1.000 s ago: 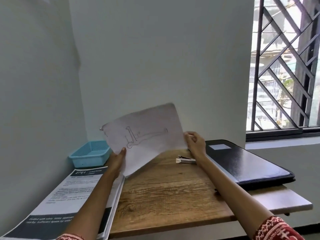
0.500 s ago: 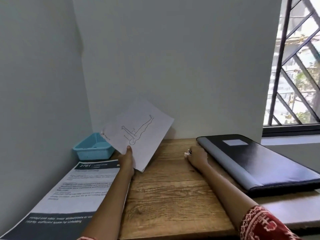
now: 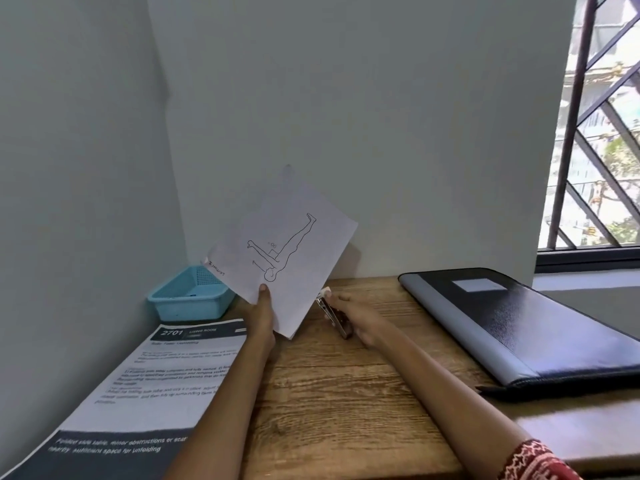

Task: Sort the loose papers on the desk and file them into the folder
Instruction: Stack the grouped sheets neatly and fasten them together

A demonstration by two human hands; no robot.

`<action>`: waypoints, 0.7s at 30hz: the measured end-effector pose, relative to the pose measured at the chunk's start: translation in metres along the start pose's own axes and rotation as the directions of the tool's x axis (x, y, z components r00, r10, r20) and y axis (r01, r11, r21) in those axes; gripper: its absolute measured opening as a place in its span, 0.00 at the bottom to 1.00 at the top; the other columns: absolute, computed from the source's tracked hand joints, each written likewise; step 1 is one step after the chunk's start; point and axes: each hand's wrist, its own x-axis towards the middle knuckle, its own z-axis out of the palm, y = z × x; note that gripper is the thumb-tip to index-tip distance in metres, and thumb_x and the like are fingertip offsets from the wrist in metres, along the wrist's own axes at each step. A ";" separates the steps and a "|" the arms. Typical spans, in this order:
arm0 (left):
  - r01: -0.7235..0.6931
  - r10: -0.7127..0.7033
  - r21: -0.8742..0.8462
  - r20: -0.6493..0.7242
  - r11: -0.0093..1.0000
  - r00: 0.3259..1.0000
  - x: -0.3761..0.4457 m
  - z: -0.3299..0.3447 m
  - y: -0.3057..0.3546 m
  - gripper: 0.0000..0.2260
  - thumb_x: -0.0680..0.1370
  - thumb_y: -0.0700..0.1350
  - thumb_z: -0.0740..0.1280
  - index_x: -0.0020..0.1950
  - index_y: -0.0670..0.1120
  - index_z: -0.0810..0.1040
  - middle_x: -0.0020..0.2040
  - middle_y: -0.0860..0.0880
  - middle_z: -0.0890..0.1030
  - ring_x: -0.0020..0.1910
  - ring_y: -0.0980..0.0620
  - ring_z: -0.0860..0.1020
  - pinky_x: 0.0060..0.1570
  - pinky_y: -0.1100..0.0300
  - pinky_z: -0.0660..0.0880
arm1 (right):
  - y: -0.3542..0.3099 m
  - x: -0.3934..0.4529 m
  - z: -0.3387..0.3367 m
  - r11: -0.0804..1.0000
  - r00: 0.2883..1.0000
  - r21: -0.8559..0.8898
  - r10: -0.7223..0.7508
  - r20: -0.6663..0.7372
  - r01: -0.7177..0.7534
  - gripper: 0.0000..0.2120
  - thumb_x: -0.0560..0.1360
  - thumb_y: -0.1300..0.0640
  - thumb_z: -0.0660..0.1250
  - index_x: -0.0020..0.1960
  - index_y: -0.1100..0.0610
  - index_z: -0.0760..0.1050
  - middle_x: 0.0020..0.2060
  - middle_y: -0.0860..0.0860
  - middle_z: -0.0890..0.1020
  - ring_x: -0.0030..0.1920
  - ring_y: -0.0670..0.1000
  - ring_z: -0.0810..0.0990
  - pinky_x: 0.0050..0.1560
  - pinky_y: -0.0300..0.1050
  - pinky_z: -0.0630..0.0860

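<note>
Stapler picked up, sheets held aloft

Our left hand (image 3: 261, 315) pinched the papers (image 3: 282, 261) upright at eleven o'clock; our right hand (image 3: 356, 322) gripped the stapler (image 3: 334, 315). The closed folder (image 3: 519, 327) lay at two o'clock. One-handed, the sheets could skew, misplacing the staple.

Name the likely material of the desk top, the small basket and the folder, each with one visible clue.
Desk top: wood or wood-look laminate, matt; grain lines and plank seams show.
Basket: light blue plastic, moulded, perforated wall.
Folder: black leather-look cover, probably synthetic; glossy sheen, grey spine.

Bare desk (image 3: 346, 403) between printed sheet (image 3: 138, 386) and folder (image 3: 540, 327).
</note>
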 end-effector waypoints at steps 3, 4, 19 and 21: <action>-0.009 0.009 0.005 0.003 1.000 1.000 -0.006 0.001 0.002 0.20 0.80 0.42 0.62 0.71 0.41 0.64 0.68 0.43 0.71 0.65 0.44 0.71 0.56 0.60 0.67 | 0.004 -0.002 0.000 0.997 1.000 -0.077 0.002 -0.010 -0.003 0.07 0.75 0.50 0.69 0.48 0.53 0.79 0.37 0.51 0.80 0.34 0.45 0.78 0.32 0.36 0.73; -0.012 0.012 0.007 0.003 1.000 1.000 -0.007 0.001 0.003 0.21 0.80 0.42 0.62 0.71 0.41 0.64 0.68 0.43 0.71 0.65 0.44 0.71 0.55 0.60 0.66 | 0.004 -0.003 0.000 0.997 1.000 -0.077 -0.002 -0.007 0.002 0.07 0.75 0.50 0.69 0.49 0.53 0.80 0.37 0.50 0.80 0.35 0.45 0.78 0.33 0.37 0.74; -0.006 0.006 0.008 0.008 1.000 1.000 -0.023 0.005 0.013 0.20 0.80 0.42 0.61 0.71 0.41 0.64 0.67 0.42 0.71 0.64 0.44 0.71 0.54 0.61 0.67 | 0.001 0.000 0.011 0.977 0.989 0.200 -0.048 -0.142 0.076 0.16 0.75 0.55 0.69 0.60 0.61 0.76 0.40 0.52 0.79 0.37 0.47 0.77 0.33 0.36 0.77; -0.010 0.009 0.039 0.027 0.999 1.000 -0.025 0.006 0.013 0.20 0.80 0.43 0.62 0.70 0.40 0.64 0.67 0.42 0.72 0.64 0.43 0.71 0.54 0.61 0.67 | 0.001 0.000 0.007 0.973 0.990 0.220 -0.040 -0.133 0.069 0.16 0.75 0.54 0.69 0.59 0.59 0.76 0.40 0.52 0.79 0.37 0.47 0.77 0.34 0.38 0.78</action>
